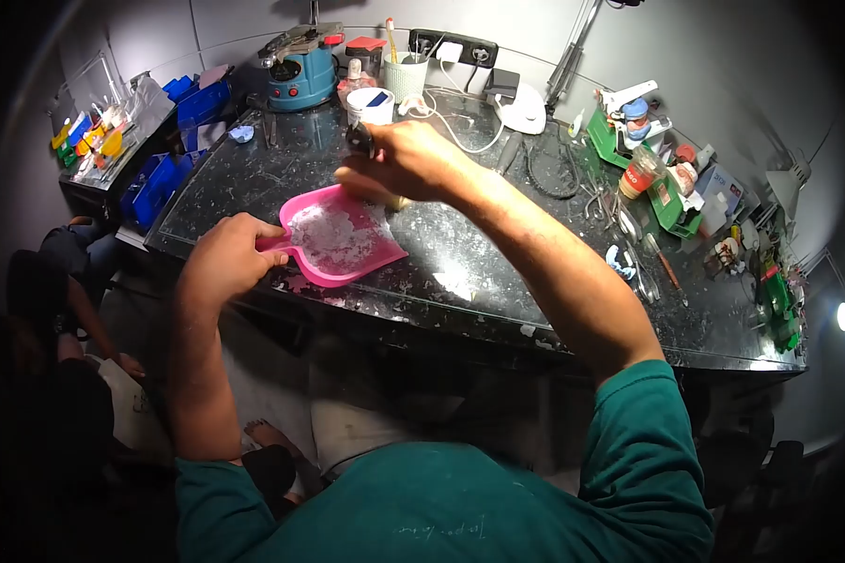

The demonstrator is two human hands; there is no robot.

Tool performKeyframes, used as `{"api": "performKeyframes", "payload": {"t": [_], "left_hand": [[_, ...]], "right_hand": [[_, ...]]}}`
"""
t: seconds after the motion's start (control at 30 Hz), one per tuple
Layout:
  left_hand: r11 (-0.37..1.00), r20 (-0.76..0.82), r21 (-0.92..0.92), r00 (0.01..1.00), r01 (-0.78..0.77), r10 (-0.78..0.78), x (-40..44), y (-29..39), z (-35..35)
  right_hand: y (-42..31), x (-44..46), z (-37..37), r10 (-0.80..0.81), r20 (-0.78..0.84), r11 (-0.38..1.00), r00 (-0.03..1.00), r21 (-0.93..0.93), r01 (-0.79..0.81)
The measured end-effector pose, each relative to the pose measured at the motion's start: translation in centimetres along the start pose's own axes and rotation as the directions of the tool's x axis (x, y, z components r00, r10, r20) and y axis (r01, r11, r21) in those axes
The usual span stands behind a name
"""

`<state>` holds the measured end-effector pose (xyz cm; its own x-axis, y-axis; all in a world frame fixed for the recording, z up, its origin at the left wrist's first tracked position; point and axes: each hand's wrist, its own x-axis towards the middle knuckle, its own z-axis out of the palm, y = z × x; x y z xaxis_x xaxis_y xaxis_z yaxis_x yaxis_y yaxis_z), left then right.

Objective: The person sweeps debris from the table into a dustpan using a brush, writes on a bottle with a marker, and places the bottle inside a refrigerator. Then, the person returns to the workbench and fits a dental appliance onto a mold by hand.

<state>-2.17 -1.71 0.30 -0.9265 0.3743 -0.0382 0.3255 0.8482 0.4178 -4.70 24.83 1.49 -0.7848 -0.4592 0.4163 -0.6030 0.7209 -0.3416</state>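
A pink dustpan [396,253] lies on the black worktop, with white powder and flakes [333,235] spread across it. My left hand [230,253] is closed round the dustpan's short handle at its left end. Above the far right part of the pan, my right hand [408,159] grips a brush [381,194]. Its dark handle end sticks out beyond my fingers, while its tan lower part is blurred and partly hidden by the hand. The brush hangs at the pan's far rim; whether it touches the pan I cannot tell.
Behind stand a blue machine [302,83], a white tub [371,106] and a holder with a toothbrush [391,36]. Green bins [671,208], a jar [637,176] and metal hand tools [615,214] are on the right. Blue bins [155,188] stand left, near a seated person [89,310].
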Motion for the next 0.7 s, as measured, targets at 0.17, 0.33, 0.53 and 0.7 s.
{"api": "performKeyframes", "payload": {"t": [0.17,0.33,0.53,0.7], "left_hand": [[1.000,-0.002,0.007,1.000,0.006,-0.006,0.1,-0.3,0.2],[0.999,-0.025,0.049,1.000,0.006,-0.005,0.2,-0.2,0.3],[0.998,0.009,-0.041,0.999,0.037,-0.037,0.5,-1.8,1.2],[0.999,-0.018,0.034,1.000,-0.018,0.019,0.3,-1.2,1.3]], "right_hand": [[-0.6,0.5,-1.2,0.037,-0.153,0.998,0.987,0.057,-0.029],[-1.3,0.1,1.7,0.085,-0.072,0.993,0.994,-0.077,-0.090],[-4.3,1.1,-0.5,0.059,-0.151,0.989,0.987,-0.129,-0.079],[-2.6,0.9,1.8,0.155,-0.106,0.973,0.982,-0.157,-0.171]]}}
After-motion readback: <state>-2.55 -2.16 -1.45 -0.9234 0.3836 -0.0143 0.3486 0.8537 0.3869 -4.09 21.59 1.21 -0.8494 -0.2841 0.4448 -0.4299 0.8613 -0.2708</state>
